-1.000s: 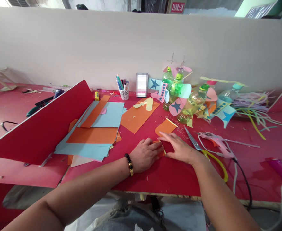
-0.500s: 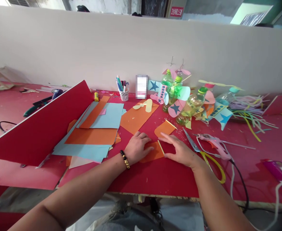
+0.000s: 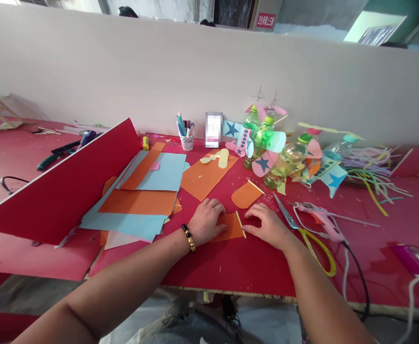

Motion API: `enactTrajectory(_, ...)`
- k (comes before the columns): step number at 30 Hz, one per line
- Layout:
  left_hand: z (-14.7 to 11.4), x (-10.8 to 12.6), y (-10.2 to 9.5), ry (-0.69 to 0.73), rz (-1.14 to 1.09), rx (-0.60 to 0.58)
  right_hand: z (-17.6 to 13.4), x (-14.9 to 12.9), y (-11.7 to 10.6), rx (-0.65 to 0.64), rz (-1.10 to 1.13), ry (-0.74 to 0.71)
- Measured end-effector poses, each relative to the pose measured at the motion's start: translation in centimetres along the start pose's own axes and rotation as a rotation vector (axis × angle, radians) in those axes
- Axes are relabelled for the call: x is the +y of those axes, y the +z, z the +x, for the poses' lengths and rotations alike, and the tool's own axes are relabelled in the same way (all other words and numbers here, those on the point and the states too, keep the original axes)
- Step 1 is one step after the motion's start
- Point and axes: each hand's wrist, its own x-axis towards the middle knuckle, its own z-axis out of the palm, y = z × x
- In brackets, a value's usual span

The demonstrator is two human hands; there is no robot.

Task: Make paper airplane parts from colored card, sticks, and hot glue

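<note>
My left hand [image 3: 206, 221] lies over the left part of a small orange paper piece [image 3: 234, 226], its fingers together and its thumb apart. A thin pale-yellow strip [image 3: 241, 224] runs along the right edge of that piece. Just right of the strip is my right hand [image 3: 268, 226], fingers curved and thumb apart, with nothing visible between them; whether the thumb tip touches the strip I cannot tell. Behind the hands lies a second orange piece [image 3: 246, 195], rounded on its left, with a similar strip along its upper right edge.
Scissors [image 3: 306, 234] and a pink glue gun [image 3: 320, 217] with its cord lie at the right. Plastic bottles [image 3: 286, 160] with paper wings stand behind. Coloured paper sheets [image 3: 134, 203] lie left, beside an upright red board [image 3: 66, 186]. A pen cup [image 3: 187, 142] stands at the back.
My right hand's fingers have drawn in and curled, moving slightly right, off the rounded orange piece. My left hand stays over the paper. The whole view has shifted slightly.
</note>
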Motion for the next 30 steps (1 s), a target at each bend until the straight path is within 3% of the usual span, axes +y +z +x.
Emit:
enactTrajectory(11, 0.1, -0.1, -0.1, 0.018, -0.006, 0.01, 0.3, -1.8, 1.9, 0.023, -0.152, 0.01)
enactTrajectory(17, 0.2, -0.4, 0.1, -0.023, -0.091, 0.072, 0.5, -2.6, 2.7, 0.09, -0.229, 0.07)
enactTrajectory(20, 0.5, -0.8, 0.1, -0.109, -0.252, 0.109, 0.6, -2.9, 2.9, 0.154, -0.213, 0.09)
enactTrajectory(24, 1.0, -1.3, 0.0, -0.218, -0.644, 0.114, 0.8, -3.5, 2.5, 0.253, -0.124, 0.065)
enactTrajectory(30, 1.4, -1.3, -0.6, -0.135, -1.156, 0.123, 2.1, -5.2, 1.5, 0.294, -0.057, -0.088)
